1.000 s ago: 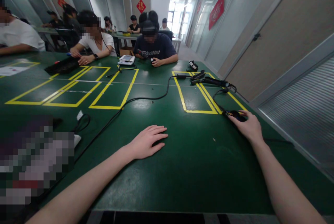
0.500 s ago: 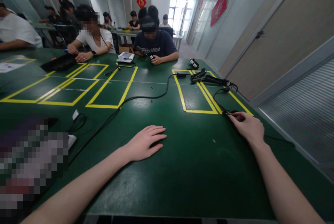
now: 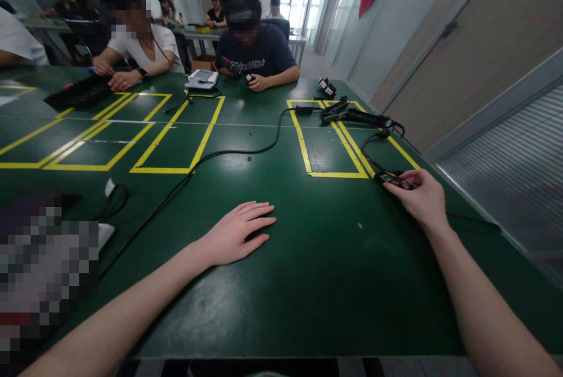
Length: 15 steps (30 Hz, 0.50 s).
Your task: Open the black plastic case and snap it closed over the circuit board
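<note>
Glossy green tabletop [image 3: 299,289], yellow tape outlines [image 3: 338,175]. Your right hand [image 3: 424,196] half-curled around small black yellow-marked device [image 3: 390,179] near right edge; left hand [image 3: 237,231] flat, fingers parted, empty. Likely gripping step; next move probably needs slack in thin black cable [image 3: 364,153].

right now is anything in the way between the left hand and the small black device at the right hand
Nothing visible stands on the green tabletop between the left hand and the small black device; only the right hand, thumb along the device's near edge.
</note>
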Each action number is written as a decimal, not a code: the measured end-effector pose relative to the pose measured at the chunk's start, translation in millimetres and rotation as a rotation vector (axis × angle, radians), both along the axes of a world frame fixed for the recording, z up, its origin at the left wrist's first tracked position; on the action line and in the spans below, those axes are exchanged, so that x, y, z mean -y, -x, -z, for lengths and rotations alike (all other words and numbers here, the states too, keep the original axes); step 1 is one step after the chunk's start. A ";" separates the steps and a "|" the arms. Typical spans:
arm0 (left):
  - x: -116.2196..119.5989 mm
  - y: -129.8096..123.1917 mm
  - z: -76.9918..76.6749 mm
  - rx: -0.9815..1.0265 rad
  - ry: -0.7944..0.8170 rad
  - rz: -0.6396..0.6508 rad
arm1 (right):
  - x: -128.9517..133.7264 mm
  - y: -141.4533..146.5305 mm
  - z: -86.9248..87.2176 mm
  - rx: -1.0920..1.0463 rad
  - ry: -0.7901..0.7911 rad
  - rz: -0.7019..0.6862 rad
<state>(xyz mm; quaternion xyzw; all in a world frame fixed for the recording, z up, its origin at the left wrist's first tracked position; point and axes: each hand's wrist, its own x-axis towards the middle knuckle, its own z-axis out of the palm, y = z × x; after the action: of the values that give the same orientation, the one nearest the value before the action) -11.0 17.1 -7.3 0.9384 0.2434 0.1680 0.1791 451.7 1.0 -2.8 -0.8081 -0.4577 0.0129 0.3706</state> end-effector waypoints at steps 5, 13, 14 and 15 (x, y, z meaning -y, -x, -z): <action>0.2 1.1 -0.7 0.000 0.003 0.000 | 5.0 7.7 -12.0 -0.024 -0.101 -0.022; 0.9 1.9 -2.8 -0.008 0.003 0.009 | 11.6 -5.4 -15.3 0.028 -0.093 0.072; 0.9 1.8 -2.8 -0.011 0.000 0.008 | 11.7 -8.4 -13.8 0.044 -0.055 0.070; 0.9 1.7 -2.9 -0.014 -0.004 0.009 | 11.4 -11.3 -12.1 0.062 -0.017 0.069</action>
<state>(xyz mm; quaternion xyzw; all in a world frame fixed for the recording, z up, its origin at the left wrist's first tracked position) -12.7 16.1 -4.4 0.9408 0.2403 0.1611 0.1764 463.0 -10.4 9.3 -0.8202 -0.4410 -0.0287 0.3632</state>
